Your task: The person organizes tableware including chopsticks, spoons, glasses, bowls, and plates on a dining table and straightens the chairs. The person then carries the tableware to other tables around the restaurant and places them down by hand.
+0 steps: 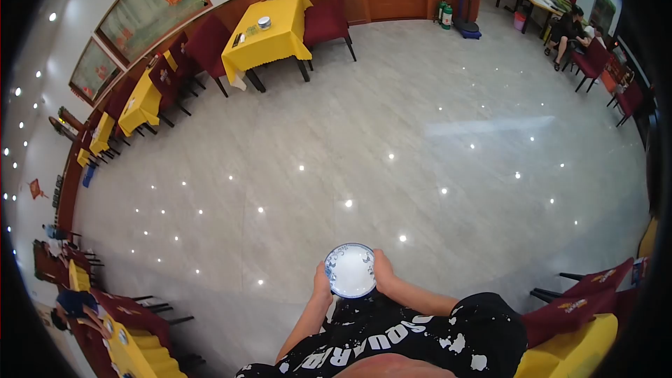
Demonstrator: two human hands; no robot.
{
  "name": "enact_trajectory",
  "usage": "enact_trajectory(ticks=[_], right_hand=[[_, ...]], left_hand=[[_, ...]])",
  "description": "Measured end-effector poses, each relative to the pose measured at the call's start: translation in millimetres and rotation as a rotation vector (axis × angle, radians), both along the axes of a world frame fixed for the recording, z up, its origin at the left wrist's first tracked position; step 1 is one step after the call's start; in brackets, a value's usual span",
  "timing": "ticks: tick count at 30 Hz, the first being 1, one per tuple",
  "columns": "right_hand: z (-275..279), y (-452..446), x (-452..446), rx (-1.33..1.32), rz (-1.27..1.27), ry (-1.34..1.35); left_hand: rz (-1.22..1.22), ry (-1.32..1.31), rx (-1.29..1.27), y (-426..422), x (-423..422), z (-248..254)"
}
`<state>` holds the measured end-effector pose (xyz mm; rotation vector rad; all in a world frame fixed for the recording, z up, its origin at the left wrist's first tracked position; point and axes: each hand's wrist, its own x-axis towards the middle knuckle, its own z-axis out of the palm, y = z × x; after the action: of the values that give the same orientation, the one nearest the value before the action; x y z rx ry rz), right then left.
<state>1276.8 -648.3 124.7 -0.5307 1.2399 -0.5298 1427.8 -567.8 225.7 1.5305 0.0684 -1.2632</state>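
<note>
A round white plate (351, 273) with a blue floral pattern round its rim is held level in front of my body. My left hand (322, 284) grips its left edge, and my right hand (383, 270) grips the right edge. Both hands are closed on the rim, with the fingertips hidden beneath. Whether more plates are stacked under this one, I cannot tell.
Ahead to the left stands a table with a yellow cloth (269, 24), with dishes (264, 22) on it and dark red chairs (327, 17) around. More yellow tables line the left wall. Red chairs (577, 304) stand close at right. A person (565, 31) sits far right.
</note>
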Motion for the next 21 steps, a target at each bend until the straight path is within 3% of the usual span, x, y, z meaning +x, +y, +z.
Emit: enact_trajectory(ticks=[4, 7, 12, 15, 16, 21], right_hand=[[38, -130, 100, 0.06, -0.004, -0.131], [20, -225, 170, 0.064, 0.028, -0.164], [78, -395, 290, 0.089, 0.02, -0.157], [23, -500, 351, 0.03, 0.111, -0.098], [49, -532, 371, 0.097, 0.061, -0.097], [85, -686, 467, 0.125, -0.107, -0.189]], left_hand=[[0.079, -0.015, -0.046, -114, 95, 6], [0.148, 0.052, -0.105, -206, 160, -1], [0.192, 0.12, -0.171, -364, 285, -63], [0.185, 0.196, -0.152, -469, 342, -15], [0.175, 0.212, -0.148, -507, 363, 6], [0.089, 0.153, -0.122, -671, 474, -15]])
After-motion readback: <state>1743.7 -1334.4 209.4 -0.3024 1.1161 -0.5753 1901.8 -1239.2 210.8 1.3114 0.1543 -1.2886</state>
